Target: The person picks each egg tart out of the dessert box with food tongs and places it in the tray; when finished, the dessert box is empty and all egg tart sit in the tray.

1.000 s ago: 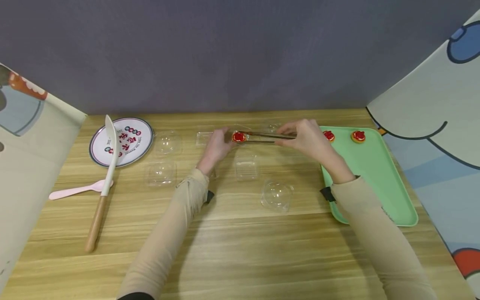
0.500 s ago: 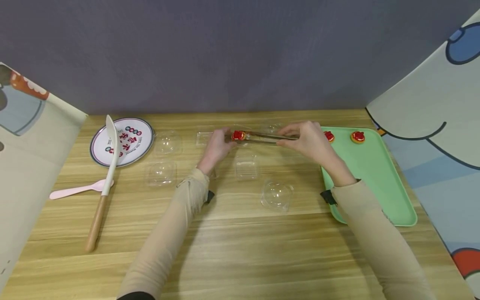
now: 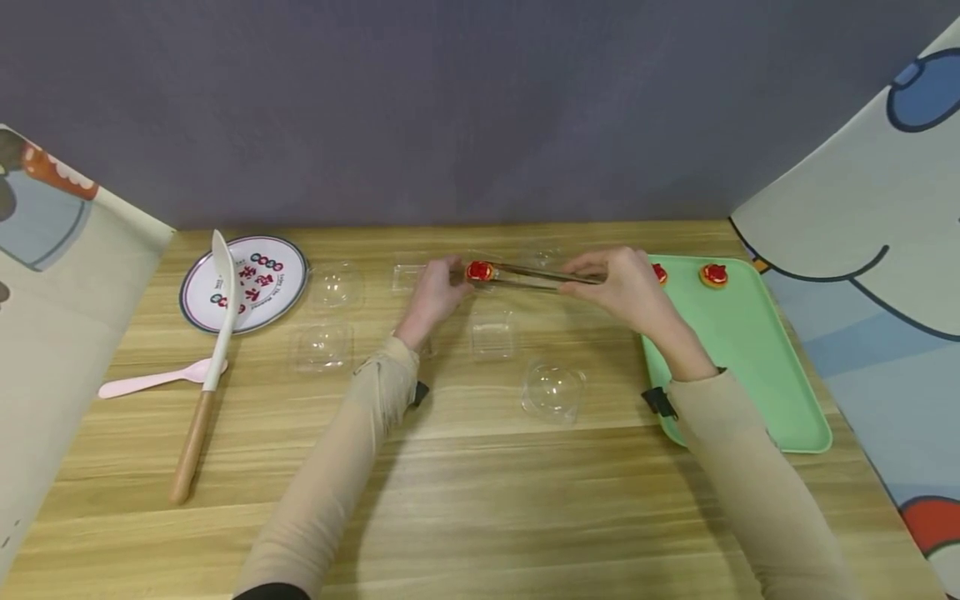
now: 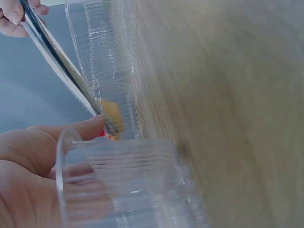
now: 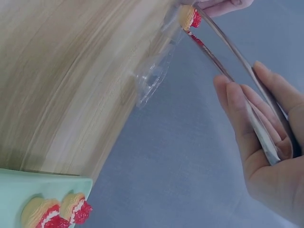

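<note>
In the head view, my left hand [image 3: 435, 292] grips the left edge of a clear plastic box at the back of the table. A small red-topped tart [image 3: 480, 271] lies just right of its thumb. In the left wrist view, the thumb [image 4: 92, 127] reaches to the box wall, while the fingers show through another clear box [image 4: 137, 185]. My right hand [image 3: 626, 283] holds metal tongs [image 3: 536, 272] between thumb and fingers. Seen from the right wrist, the tongs' tips reach the tart [image 5: 189, 17], one arm on each side of it.
A green tray [image 3: 750, 367] with two more tarts [image 3: 714, 276] stands at right. Around the hands lie clear boxes [image 3: 493, 335] and domed lids [image 3: 555, 390]. At left are a printed plate [image 3: 273, 304], a white spoon with wooden handle [image 3: 197, 446] and a pink spoon [image 3: 146, 385].
My right hand has drawn slightly right and nearer, bringing the tongs along. The tart and my left hand stay almost where they were.
</note>
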